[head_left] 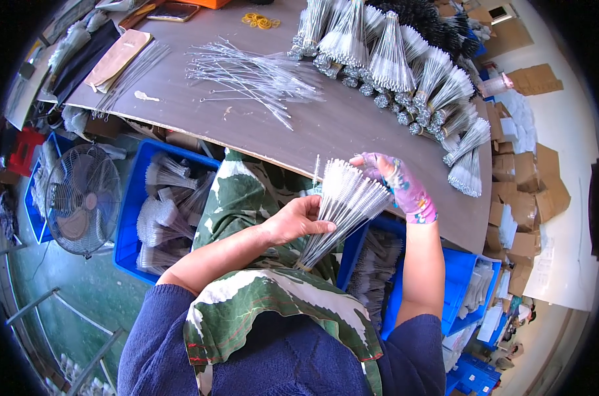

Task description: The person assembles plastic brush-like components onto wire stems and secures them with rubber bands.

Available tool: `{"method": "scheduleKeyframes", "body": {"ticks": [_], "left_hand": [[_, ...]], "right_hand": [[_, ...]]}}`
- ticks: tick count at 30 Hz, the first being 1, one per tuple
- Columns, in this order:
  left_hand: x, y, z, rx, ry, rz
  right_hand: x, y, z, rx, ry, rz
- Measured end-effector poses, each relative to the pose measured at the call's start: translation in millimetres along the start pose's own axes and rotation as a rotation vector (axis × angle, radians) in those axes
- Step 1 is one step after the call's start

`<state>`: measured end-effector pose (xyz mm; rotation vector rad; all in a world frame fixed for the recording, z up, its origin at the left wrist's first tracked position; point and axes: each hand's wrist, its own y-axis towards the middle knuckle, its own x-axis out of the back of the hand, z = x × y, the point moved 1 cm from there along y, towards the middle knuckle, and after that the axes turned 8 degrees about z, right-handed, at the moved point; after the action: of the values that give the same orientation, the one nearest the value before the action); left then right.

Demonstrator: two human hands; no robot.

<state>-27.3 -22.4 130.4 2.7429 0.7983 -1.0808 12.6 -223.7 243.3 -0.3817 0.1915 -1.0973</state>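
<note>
My left hand is closed around a fanned bundle of thin wire brushes. White bristle ends point up and the wire stems run down toward my lap. One brush sticks out apart at the bundle's left. My right hand, in a pink patterned fingerless glove, is beside the bristle tips with its fingers stretched toward them. Whether those fingers touch the tips is hard to see. Beyond the bundle, a loose pile of similar brushes lies across the brown table.
Many tied brush bundles stand and lie at the table's far right. Yellow rubber bands lie at the back. Blue bins with brushes flank my legs. A fan stands at left; cardboard boxes are stacked at right.
</note>
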Motion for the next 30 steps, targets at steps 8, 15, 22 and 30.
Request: {"method": "scheduleKeyframes", "body": {"ticks": [8, 15, 22, 30], "left_hand": [[-0.3, 2.4, 4.0, 0.009, 0.164, -0.057], [0.4, -1.0, 2.0, 0.138, -0.144, -0.094], [7.2, 3.4, 11.3, 0.051, 0.181, -0.112], [14.4, 4.1, 23.2, -0.071, 0.451, -0.213]], "right_hand": [[-10.2, 19.5, -1.1, -0.143, -0.347, -0.003], [8.4, 14.0, -16.2, -0.030, -0.324, 0.063], [4.9, 12.0, -5.8, -0.153, -0.231, 0.038], [-9.3, 21.0, -1.6, -0.215, -0.350, 0.006]]}}
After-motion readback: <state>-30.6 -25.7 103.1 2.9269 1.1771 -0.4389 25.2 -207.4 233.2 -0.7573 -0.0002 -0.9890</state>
